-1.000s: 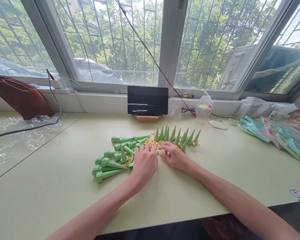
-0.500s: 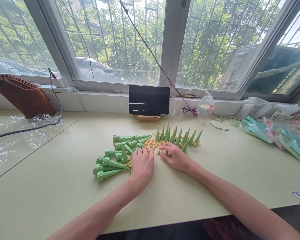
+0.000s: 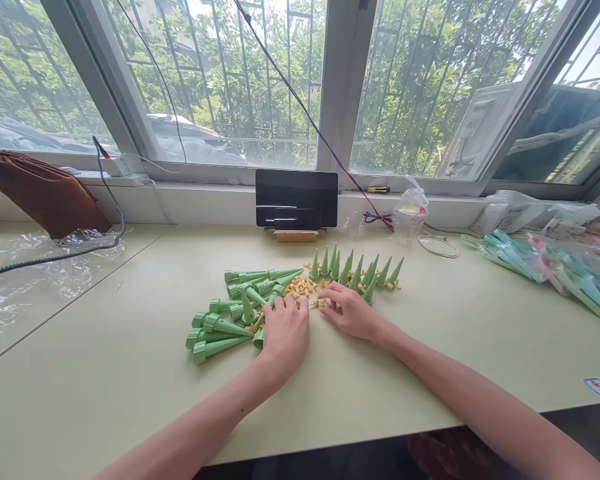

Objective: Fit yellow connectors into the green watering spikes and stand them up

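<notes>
A heap of green plastic cone spikes [image 3: 225,319] lies flat on the pale green table [image 3: 130,373]. A row of the same green cones [image 3: 355,270] stands upright behind my right hand. Small yellow pieces [image 3: 303,288] are scattered between the two groups. My left hand [image 3: 285,333] rests palm down at the right end of the heap, its fingers curled onto a lying cone. My right hand [image 3: 350,312] lies just right of it, fingertips pinched at a small yellow piece [image 3: 322,304] on the table.
A dark tablet [image 3: 297,199] leans on a wooden stand at the window ledge. A brown pouch [image 3: 40,193] and clear plastic wrap [image 3: 30,280] lie at the left. A knotted plastic bag [image 3: 410,215] and teal packets [image 3: 550,270] sit at the right.
My left hand has slid a little left and toward me, onto the heap of lying cones. My right hand has stayed at the yellow pieces.
</notes>
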### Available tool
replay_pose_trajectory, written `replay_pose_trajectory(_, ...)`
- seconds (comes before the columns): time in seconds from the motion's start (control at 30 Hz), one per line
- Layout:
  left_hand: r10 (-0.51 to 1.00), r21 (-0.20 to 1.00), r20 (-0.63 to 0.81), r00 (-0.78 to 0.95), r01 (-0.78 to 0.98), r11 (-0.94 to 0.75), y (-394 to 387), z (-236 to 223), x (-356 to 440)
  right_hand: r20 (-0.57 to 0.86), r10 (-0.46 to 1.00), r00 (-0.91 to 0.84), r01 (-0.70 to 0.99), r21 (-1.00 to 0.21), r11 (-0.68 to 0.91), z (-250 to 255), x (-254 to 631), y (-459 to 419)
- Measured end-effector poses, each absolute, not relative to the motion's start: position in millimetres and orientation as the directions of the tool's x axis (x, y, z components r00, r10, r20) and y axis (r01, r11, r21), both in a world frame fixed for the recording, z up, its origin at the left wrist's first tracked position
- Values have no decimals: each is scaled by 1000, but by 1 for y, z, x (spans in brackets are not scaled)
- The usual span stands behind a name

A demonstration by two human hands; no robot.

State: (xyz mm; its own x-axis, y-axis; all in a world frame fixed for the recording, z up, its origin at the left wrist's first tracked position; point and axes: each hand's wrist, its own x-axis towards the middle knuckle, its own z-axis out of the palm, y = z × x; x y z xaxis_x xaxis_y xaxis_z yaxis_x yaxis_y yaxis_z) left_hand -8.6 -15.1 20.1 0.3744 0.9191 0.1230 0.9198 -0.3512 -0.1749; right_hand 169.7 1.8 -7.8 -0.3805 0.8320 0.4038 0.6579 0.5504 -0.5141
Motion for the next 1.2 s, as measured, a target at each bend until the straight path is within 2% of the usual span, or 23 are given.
replay_pose_trajectory(0.43, 910, -151, 125, 396, 914, -377, -17, 18, -7, 399, 834, -382, 661, -512, 548, -8, 171, 2)
replay_pose_trajectory(0.8, 909, -128, 51, 414, 905, -405, -15, 27, -8, 397, 835, -380, 658, -518, 546, -9, 171, 2)
replay_pose_trajectory(1.2, 903, -107, 94, 420, 906, -410, -7, 25, -12, 416, 828, -376, 626, -544, 558, -13, 174, 7)
